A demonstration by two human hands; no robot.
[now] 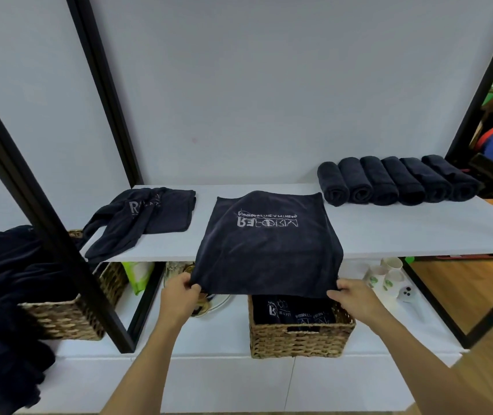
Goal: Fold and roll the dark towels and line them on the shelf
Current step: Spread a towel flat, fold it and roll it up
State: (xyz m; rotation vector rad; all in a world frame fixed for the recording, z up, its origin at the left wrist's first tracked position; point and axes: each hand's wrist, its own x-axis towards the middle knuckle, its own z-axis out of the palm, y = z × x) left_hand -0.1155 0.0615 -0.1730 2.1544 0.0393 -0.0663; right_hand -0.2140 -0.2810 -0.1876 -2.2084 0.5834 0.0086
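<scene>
A dark towel (266,247) with a pale printed logo lies spread on the white shelf (404,232), its near edge hanging over the shelf's front. My left hand (180,292) pinches the near left corner and my right hand (351,296) pinches the near right corner. Several rolled dark towels (395,181) stand side by side in a row at the shelf's back right. A crumpled dark towel (140,217) lies on the left of the shelf.
A wicker basket (299,336) with dark towels sits on the lower shelf below my hands. Another wicker basket (68,316) with a heap of dark cloth (2,289) stands at left. Black frame posts (44,217) flank the shelf. Paper cups (384,277) stand lower right.
</scene>
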